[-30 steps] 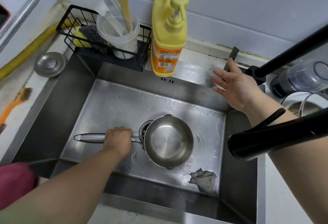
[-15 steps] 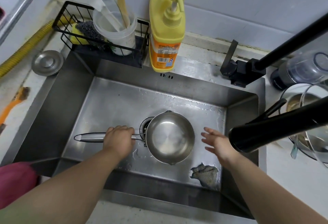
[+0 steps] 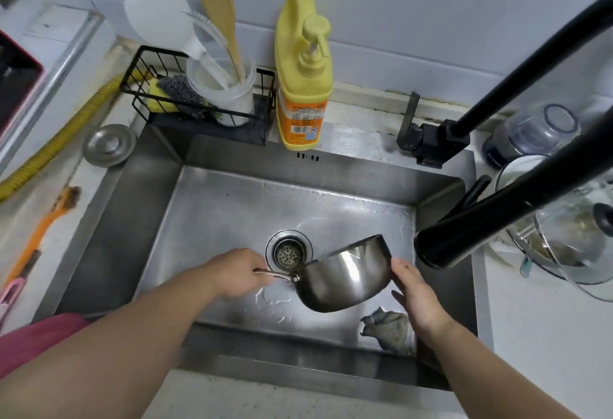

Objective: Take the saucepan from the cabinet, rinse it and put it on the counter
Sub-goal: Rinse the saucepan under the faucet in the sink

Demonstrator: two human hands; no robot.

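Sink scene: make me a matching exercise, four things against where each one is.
Things:
1. saucepan
2. soap bottle
3. rag
4. drain cover

Places:
A. on the counter at the sink's back left corner
B. lying in the sink's front right corner
C. standing on the ledge behind the sink
D. tipped on its side above the sink floor, handle in the left hand, right hand against its side

Pairs: 1-D, 2-C, 3-B, 4-A
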